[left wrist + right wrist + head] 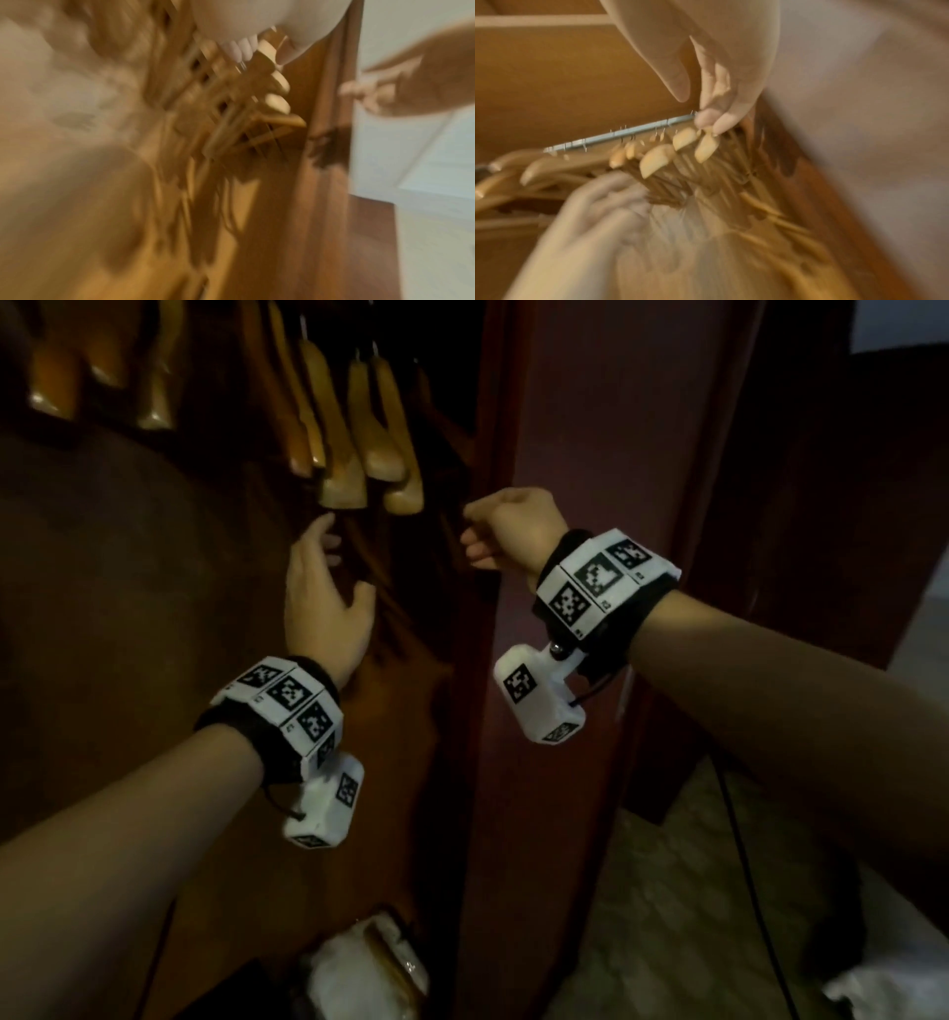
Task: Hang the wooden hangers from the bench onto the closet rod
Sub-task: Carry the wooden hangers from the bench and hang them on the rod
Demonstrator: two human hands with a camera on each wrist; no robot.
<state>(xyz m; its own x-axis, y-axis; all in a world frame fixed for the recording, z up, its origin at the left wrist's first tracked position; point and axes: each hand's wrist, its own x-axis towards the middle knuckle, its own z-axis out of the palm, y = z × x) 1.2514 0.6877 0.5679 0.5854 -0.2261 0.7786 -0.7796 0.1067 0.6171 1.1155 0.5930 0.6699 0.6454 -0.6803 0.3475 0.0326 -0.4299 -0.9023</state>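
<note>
Several wooden hangers hang side by side on the metal closet rod, their pale ends pointing down toward me. My left hand reaches in just under the hanger ends with fingers spread and holds nothing; its fingers show blurred at the top of the left wrist view. My right hand hovers to the right of the hangers by the closet's edge. Its fingers are loosely curled, the thumb apart, and they hold nothing. The bench is out of view.
A dark red closet panel stands right behind my right hand. A white plastic-wrapped bundle lies on the closet floor. A black cable runs over the patterned floor at the right. More hangers hang further left.
</note>
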